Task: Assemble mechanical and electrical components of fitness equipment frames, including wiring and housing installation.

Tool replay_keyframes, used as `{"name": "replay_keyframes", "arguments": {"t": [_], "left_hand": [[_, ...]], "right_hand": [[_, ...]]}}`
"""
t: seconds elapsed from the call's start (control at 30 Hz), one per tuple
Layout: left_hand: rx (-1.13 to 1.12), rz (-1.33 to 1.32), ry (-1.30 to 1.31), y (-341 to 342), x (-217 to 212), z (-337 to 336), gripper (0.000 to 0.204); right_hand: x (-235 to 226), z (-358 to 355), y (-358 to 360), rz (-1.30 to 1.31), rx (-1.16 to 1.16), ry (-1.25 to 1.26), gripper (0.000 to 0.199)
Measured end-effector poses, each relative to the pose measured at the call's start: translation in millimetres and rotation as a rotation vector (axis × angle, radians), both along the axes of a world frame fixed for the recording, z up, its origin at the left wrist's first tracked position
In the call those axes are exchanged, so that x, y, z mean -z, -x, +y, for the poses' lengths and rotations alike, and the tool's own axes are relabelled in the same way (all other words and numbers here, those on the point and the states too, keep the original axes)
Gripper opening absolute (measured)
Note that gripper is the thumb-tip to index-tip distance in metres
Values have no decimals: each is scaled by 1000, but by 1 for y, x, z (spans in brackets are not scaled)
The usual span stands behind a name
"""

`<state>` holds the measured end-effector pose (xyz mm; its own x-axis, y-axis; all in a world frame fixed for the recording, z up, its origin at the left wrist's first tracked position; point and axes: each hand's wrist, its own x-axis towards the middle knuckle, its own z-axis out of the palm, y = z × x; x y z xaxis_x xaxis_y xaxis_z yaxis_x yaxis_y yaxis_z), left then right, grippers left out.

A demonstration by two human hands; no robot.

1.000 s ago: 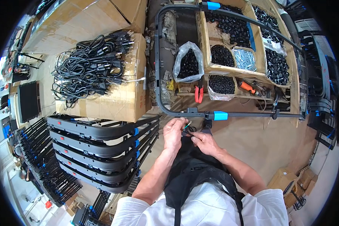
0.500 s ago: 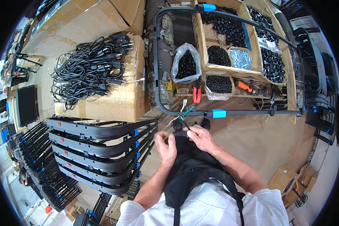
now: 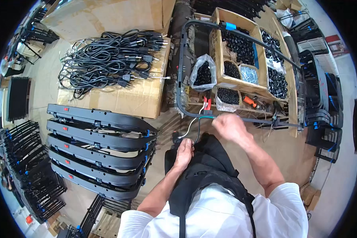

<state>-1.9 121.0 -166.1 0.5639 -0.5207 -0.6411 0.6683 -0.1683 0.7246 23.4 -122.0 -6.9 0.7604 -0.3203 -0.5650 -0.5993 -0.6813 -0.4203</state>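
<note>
Above my lap, my left hand [image 3: 183, 155] is closed, its thumb and fingers pinching a thin black cord [image 3: 198, 131]. This cord runs up to the near bar of a black tubular frame [image 3: 180, 85], where a short green wire [image 3: 205, 117] shows. A white wire [image 3: 191, 127] passes from beside my left fingertips up to the bar. My right hand [image 3: 231, 127] is raised at that near bar, to the right of the green wire. Motion smears its fingers, and anything in them is hidden. Red-handled pliers [image 3: 207, 103] lie just beyond the bar.
A wooden compartment box [image 3: 238, 84] holds black caps and silver screws. Beside it stand bags of black parts [image 3: 204, 73] and an orange-handled tool [image 3: 250, 101]. At left, coiled black power cords [image 3: 107, 63] lie on a cardboard box [image 3: 127, 101], with stacked black curved frames [image 3: 99, 139] nearer me.
My hands were close together at the wires; now they are apart. The right has moved up and right to the bar, the left slightly down. The view has shifted, and the white wire lies differently.
</note>
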Motion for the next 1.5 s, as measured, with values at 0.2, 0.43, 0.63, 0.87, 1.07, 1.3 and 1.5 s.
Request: {"name": "replay_keyframes", "arguments": {"t": [0.2, 0.43, 0.63, 0.87, 1.07, 1.3, 1.5], "left_hand": [[6, 206, 208, 8, 13, 4, 30], [72, -108, 127, 3, -8, -6, 26], [193, -164, 82, -32, -15, -20, 30], [-116, 91, 205, -48, -24, -51, 27], [-364, 55, 180, -39, -23, -86, 23], [-426, 71, 179, -38, -16, -88, 18], [-464, 164, 238, -42, -19, -93, 14]], "right_hand": [[79, -67, -58, 254, 113, -363, 60], [131, -67, -74, -226, 466, -825, 27], [138, -76, -97, -484, 893, -820, 30], [104, -108, -174, -537, 389, -829, 37], [104, -100, -131, 26, 219, -790, 44], [119, -63, -145, -284, 175, -813, 32], [129, -71, -145, -326, 119, -789, 39]]}}
